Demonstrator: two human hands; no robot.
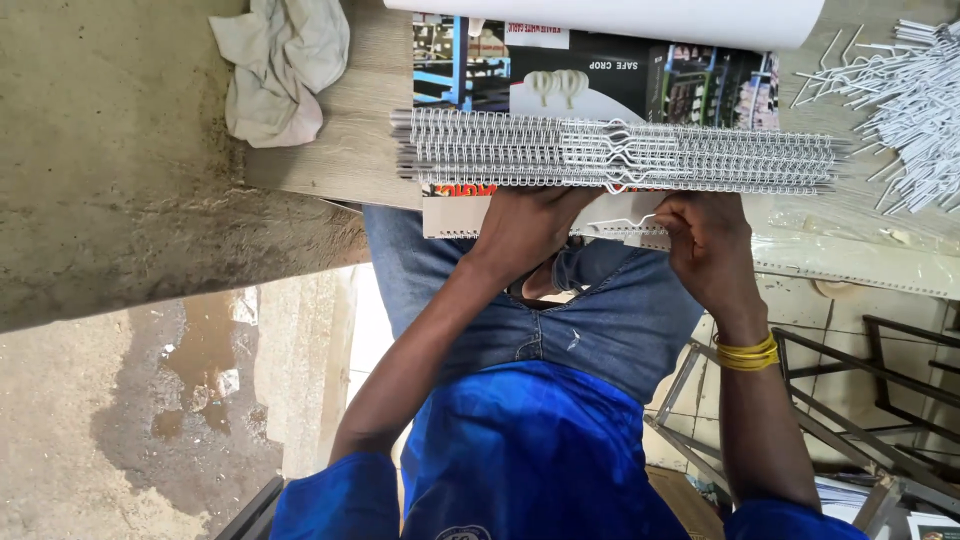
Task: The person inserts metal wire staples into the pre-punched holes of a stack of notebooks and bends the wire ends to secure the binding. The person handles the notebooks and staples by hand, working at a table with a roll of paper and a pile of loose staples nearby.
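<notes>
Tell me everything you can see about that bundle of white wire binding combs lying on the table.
The bundle of wire binding combs is a stack of long strips of looped wire, white or silvery and apparently metal. They lie flat, side by side, across a printed calendar sheet on the wooden table. Small wire hangers sit tangled near the middle. The edge nearest the person meets the left hand and right hand, which seem to work a punched sheet edge just beneath it. Loose white wire pieces lie beyond one end.

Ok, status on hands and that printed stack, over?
Left hand and right hand grip printed stack at its near edge. Wire comb bundle lies across it. Loose wire pile and cloth off to the sides, apart.
</notes>
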